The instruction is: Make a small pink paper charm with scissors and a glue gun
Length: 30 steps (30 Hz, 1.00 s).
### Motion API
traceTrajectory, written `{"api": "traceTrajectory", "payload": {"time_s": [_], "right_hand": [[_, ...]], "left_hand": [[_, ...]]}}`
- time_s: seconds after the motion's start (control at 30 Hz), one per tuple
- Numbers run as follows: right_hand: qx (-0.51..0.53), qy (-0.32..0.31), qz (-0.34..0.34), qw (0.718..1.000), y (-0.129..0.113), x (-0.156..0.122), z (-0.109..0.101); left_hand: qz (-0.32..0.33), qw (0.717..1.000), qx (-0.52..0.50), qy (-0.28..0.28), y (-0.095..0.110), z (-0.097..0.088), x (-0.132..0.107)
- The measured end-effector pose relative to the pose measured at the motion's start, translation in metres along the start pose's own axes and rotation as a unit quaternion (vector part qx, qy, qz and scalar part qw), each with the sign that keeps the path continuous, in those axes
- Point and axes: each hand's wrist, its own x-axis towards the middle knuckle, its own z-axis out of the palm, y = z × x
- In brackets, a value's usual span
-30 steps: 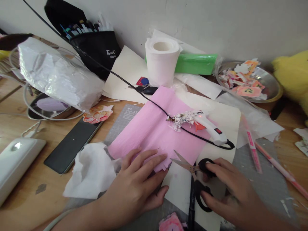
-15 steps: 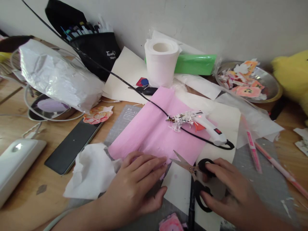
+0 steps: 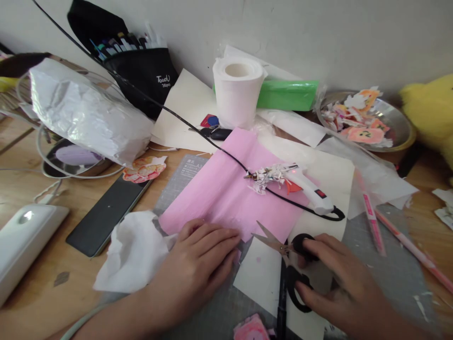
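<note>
In my right hand is a pair of scissors with black handles. My fingers and thumb sit in the handle loops, and the blades are apart, tips pointing left. A sheet of pink paper lies in front, its near edge by the blade tips. At that edge rests my left hand, fingers close together and thumb tucked beneath; a bit of pink paper shows under them. A white glue gun with paper scraps stuck around its nozzle lies on the pink sheet.
Left of my left hand are crumpled white tissue and a phone. Behind stand a paper roll and a black marker case. A metal bowl of scraps is back right. A black cable crosses the table.
My left thumb, stretched out before, has folded in under the fingers, and that hand has shifted slightly left. The scissors stay almost in place with their blades apart.
</note>
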Motion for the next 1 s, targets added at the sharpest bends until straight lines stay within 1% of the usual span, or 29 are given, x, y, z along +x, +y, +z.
{"api": "traceTrajectory", "payload": {"time_s": [0.27, 0.5, 0.7, 0.8, 1.0], "right_hand": [[0.009, 0.012, -0.005, 1.000, -0.0013, 0.0004, -0.0009], [0.011, -0.019, 0.010, 1.000, -0.0005, 0.0002, -0.0013], [-0.003, -0.010, 0.016, 1.000, -0.0004, -0.0017, -0.0001], [-0.009, -0.013, 0.007, 1.000, 0.0001, -0.0013, 0.0006], [-0.003, -0.010, 0.008, 1.000, -0.0002, -0.0008, 0.0005]], "left_hand": [[-0.022, 0.999, -0.019, -0.015, -0.0041, 0.0028, -0.0013], [-0.024, 0.999, -0.014, -0.029, -0.0033, 0.0019, 0.0019], [-0.029, 0.998, 0.039, -0.048, -0.0026, 0.0037, 0.0004], [-0.028, 0.996, 0.060, -0.053, -0.0017, 0.0051, 0.0011], [-0.015, 0.995, 0.081, -0.050, 0.0002, 0.0067, 0.0063]]}}
